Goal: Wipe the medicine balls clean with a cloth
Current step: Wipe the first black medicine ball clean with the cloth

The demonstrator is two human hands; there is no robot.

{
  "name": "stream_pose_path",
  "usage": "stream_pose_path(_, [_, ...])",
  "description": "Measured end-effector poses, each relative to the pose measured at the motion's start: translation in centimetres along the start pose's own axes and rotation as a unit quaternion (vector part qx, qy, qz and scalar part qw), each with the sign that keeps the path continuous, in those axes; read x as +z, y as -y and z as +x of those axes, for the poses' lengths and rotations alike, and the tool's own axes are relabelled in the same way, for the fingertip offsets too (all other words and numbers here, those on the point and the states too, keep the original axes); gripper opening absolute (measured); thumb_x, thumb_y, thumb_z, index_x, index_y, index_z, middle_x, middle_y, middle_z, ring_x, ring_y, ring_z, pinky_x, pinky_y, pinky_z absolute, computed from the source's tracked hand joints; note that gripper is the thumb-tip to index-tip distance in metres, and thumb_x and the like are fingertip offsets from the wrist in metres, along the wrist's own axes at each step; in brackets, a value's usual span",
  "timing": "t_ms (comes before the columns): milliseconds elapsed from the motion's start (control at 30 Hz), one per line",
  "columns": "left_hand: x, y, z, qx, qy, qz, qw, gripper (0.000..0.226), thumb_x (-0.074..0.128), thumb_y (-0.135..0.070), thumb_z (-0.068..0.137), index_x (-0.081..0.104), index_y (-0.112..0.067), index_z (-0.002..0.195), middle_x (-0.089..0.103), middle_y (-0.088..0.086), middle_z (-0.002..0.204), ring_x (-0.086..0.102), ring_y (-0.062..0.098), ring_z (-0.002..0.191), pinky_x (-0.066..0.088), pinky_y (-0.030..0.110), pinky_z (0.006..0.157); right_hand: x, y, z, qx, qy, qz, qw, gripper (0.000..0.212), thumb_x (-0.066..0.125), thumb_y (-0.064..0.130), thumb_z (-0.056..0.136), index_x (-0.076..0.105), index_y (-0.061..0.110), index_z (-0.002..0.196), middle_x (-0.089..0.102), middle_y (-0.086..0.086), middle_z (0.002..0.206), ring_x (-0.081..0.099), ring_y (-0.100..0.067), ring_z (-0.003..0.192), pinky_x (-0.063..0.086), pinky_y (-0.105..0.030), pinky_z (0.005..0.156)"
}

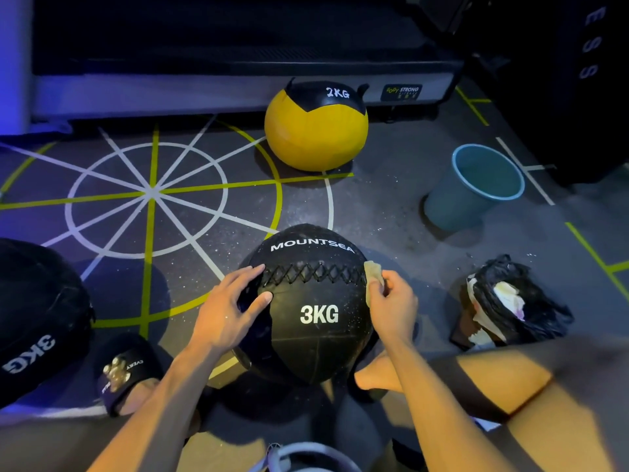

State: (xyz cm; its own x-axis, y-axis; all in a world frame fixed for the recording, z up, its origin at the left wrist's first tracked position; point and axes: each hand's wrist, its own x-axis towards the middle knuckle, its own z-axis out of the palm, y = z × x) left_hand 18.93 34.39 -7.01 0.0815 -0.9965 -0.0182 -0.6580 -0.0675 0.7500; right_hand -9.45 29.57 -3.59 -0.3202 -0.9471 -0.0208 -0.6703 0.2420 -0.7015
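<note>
Now, left hand point(227, 303) spread flat on round, laced leather ball point(311, 313), right hand point(391, 306) pinching crumpled cloth point(373, 277)

The floor point(384, 212) is dark speckled rubber, marked with white and yellow-green lines. At centre left, a white circle point(146, 199) is crossed by radiating spokes; further line markings run along the right side. Across the far side stands the low base of a gym machine point(238, 86) with a grey edge and a "BODY STRONG" label point(402, 92). A dark upright panel with pale lettering point(590, 39) occupies the far right. Lighting is dim, with a blue-violet cast at left.
</note>
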Motion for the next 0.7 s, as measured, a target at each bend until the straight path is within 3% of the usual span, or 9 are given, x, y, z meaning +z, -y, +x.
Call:
stream_pose_path(67, [0.0, 0.0, 0.0, -0.003, -0.002, 0.004, 1.000, 0.058, 0.055, -0.064, 0.096, 0.049, -0.040, 0.149, 0.050, -0.009, 0.150, 0.044, 0.012, 0.139, 0.037, 0.031, 0.106, 0.1, 1.2, -1.3, -0.079, 0.008, -0.020, 0.997, 0.016, 0.061, 0.015, 0.098, 0.061, 0.023, 0.084, 0.056, 0.007, 0.079, 0.052, -0.001, 0.073, 0.038, -0.012, 0.067])
stream_pose_path(133, [0.0, 0.3, -0.2, -0.010, 0.001, 0.000, 1.000, 0.057, 0.055, -0.057, 0.096, 0.047, -0.038, 0.149, 0.049, -0.009, 0.151, 0.044, 0.012, 0.139, 0.038, 0.033, 0.106, -0.1, 1.9, -2.8, -0.155, 0.045, -0.040, 0.986, 0.010, 0.061, 0.016, 0.099, 0.064, 0.022, 0.091, 0.050, 0.015, 0.080, 0.051, 0.005, 0.074, 0.036, -0.007, 0.066])
stream_pose_path(200, [-0.1, 0.6, -0.4, -0.009, 0.003, -0.016, 1.000, 0.058, 0.054, -0.056, 0.096, 0.046, -0.037, 0.150, 0.047, -0.009, 0.152, 0.042, 0.009, 0.139, 0.037, 0.032, 0.106, -0.7, 1.3, -2.5, -0.192, 0.069, -0.050, 0.978, 0.007, 0.063, 0.019, 0.099, 0.066, 0.021, 0.093, 0.051, 0.015, 0.081, 0.052, 0.001, 0.072, 0.036, -0.011, 0.063])
stream_pose_path(300, [0.1, 0.8, -0.4, 0.001, 0.004, -0.032, 0.999, 0.058, 0.055, -0.054, 0.096, 0.047, -0.033, 0.149, 0.046, -0.008, 0.150, 0.040, 0.005, 0.138, 0.033, 0.029, 0.109, -1.6, 0.5, 1.2, -0.113, 0.049, -0.080, 0.989, 0.018, 0.061, 0.024, 0.101, 0.063, 0.019, 0.084, 0.055, 0.008, 0.077, 0.054, -0.009, 0.070, 0.033, -0.014, 0.057])
stream_pose_path(367, [0.4, 0.9, -0.4, 0.008, 0.003, -0.031, 0.999, 0.056, 0.055, -0.055, 0.098, 0.047, -0.032, 0.149, 0.046, -0.008, 0.150, 0.039, 0.005, 0.138, 0.032, 0.030, 0.110, -1.5, 0.9, 1.6, -0.099, 0.057, -0.096, 0.989, 0.013, 0.063, 0.018, 0.097, 0.061, 0.021, 0.085, 0.054, 0.010, 0.080, 0.055, -0.005, 0.073, 0.032, -0.011, 0.057])
stream_pose_path(433, [0.5, 1.0, -0.4, 0.009, 0.001, -0.032, 0.999, 0.055, 0.054, -0.055, 0.099, 0.046, -0.033, 0.149, 0.045, -0.008, 0.152, 0.037, 0.001, 0.137, 0.031, 0.029, 0.111, -1.0, 1.6, -0.3, -0.176, 0.092, -0.097, 0.975, 0.014, 0.066, 0.014, 0.093, 0.059, 0.023, 0.084, 0.051, 0.015, 0.081, 0.049, 0.002, 0.067, 0.033, -0.010, 0.058])
stream_pose_path(533, [0.4, 1.1, -0.4, 0.007, 0.003, -0.034, 0.999, 0.056, 0.057, -0.051, 0.096, 0.047, -0.033, 0.149, 0.045, -0.007, 0.152, 0.036, -0.002, 0.135, 0.030, 0.029, 0.111, -1.4, 0.3, -0.3, -0.246, 0.142, -0.127, 0.950, 0.010, 0.067, 0.016, 0.091, 0.063, 0.017, 0.082, 0.053, 0.011, 0.080, 0.050, -0.006, 0.067, 0.038, -0.021, 0.061])
stream_pose_path(633, [0.5, 1.0, -0.2, 0.015, 0.000, -0.030, 0.999, 0.056, 0.057, -0.049, 0.097, 0.047, -0.032, 0.149, 0.045, -0.006, 0.152, 0.036, 0.002, 0.136, 0.030, 0.031, 0.112, -2.5, -0.3, 3.7, -0.159, 0.071, -0.162, 0.971, 0.010, 0.064, 0.021, 0.095, 0.068, 0.016, 0.088, 0.058, 0.005, 0.081, 0.055, -0.014, 0.071, 0.038, -0.030, 0.063])
stream_pose_path(700, [0.7, 1.0, -0.1, 0.015, -0.002, -0.021, 1.000, 0.055, 0.056, -0.050, 0.097, 0.047, -0.033, 0.149, 0.045, -0.006, 0.152, 0.037, 0.004, 0.136, 0.030, 0.033, 0.112, -2.6, 0.4, 3.5, -0.164, 0.086, -0.172, 0.968, 0.007, 0.064, 0.018, 0.094, 0.067, 0.015, 0.088, 0.055, 0.007, 0.083, 0.051, -0.010, 0.068, 0.034, -0.019, 0.060])
